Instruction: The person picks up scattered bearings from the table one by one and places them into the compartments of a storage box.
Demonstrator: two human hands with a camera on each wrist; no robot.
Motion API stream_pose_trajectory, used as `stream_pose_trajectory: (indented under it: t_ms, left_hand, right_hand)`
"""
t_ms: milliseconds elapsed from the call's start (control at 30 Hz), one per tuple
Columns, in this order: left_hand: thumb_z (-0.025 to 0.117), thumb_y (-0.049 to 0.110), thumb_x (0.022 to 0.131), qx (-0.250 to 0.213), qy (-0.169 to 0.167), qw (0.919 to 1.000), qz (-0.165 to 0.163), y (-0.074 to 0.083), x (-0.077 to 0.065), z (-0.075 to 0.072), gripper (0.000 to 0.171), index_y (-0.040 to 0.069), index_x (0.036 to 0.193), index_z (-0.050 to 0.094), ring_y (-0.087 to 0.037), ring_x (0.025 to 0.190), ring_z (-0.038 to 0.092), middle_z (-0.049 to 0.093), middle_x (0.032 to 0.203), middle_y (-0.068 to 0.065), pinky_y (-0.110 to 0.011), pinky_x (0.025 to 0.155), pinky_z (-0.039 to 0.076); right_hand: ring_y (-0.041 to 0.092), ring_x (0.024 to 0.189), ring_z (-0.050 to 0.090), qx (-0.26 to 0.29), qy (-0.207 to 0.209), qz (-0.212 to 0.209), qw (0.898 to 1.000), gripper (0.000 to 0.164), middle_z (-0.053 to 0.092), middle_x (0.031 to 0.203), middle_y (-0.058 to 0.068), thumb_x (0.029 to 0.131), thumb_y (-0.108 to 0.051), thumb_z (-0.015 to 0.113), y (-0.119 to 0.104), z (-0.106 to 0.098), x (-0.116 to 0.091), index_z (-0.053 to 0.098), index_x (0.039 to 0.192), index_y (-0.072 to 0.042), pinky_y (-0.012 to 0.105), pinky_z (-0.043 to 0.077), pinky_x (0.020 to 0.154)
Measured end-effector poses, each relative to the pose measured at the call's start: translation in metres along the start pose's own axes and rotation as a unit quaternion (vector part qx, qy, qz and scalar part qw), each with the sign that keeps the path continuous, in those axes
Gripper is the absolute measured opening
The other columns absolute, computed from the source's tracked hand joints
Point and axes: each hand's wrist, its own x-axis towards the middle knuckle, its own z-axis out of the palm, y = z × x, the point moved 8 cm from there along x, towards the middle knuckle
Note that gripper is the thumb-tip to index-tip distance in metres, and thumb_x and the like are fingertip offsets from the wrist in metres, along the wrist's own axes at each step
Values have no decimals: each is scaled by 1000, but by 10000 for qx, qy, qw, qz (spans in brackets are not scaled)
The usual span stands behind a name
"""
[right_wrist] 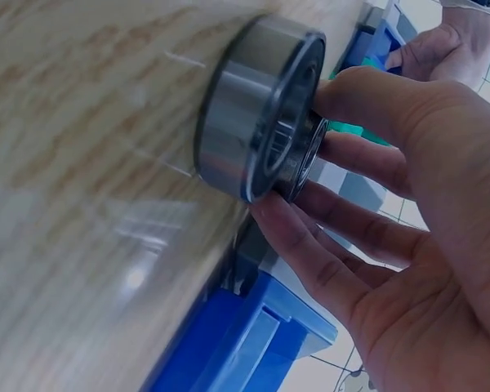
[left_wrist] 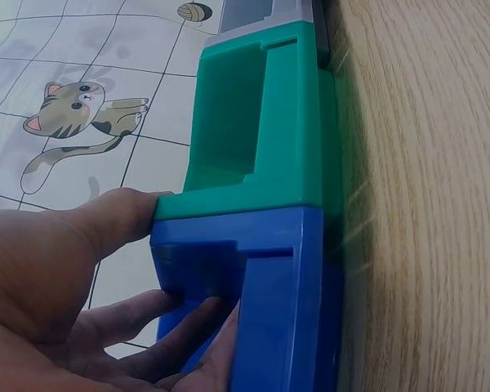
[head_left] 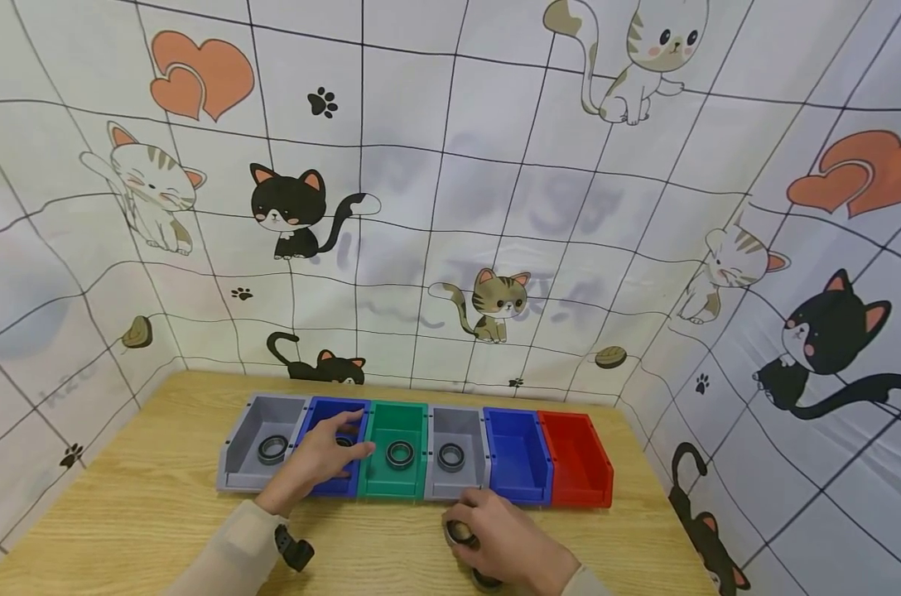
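Observation:
My left hand (head_left: 324, 451) reaches into the left blue bin (head_left: 339, 406), its fingers spread inside and its thumb (left_wrist: 131, 214) at the wall beside the green bin (head_left: 398, 414). Partly hidden behind that hand, a ball bearing (head_left: 344, 442) lies in the blue bin. My right hand (head_left: 506, 538) pinches another bearing (head_left: 461, 534) just in front of the bins, thumb and fingers on its rim. Below this hand a further bearing (head_left: 486, 581) is on the table, partly covered; in the right wrist view that bearing (right_wrist: 253, 106) looms large in front of the held one.
Bearings also lie in the left grey bin (head_left: 234, 459), the green bin and the middle grey bin (head_left: 458, 422). Right of these stand another blue bin (head_left: 517, 447) and a red bin (head_left: 577, 455). The row sits on a wooden table (head_left: 160, 463), with cat-print curtains (head_left: 406, 207) behind and beside.

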Motion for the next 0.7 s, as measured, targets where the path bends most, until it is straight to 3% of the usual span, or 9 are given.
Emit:
stream_pose_trajectory:
  t_ms: [367,700]
  left_hand:
    - [86,22,108,9,24,10000,2,2,-1,-1,79,7,177,49,-30,112,84,65,161,-30,-49,88,76]
    - [87,22,108,-57,3,10000,24,1,-1,-1,79,7,177,50,-32,114,84,65,161,-29,-50,88,76]
  right_hand:
    - [4,103,64,-37,319,-25,9995,32,74,123,-4,104,-35,91,-1,-17,-5,86,135,-28,25,70,89]
    - [10,107,68,-593,1056,-386,9919,35,76,124,-1,98,-26,95,-7,-44,-10,87,133,-24,30,71,92]
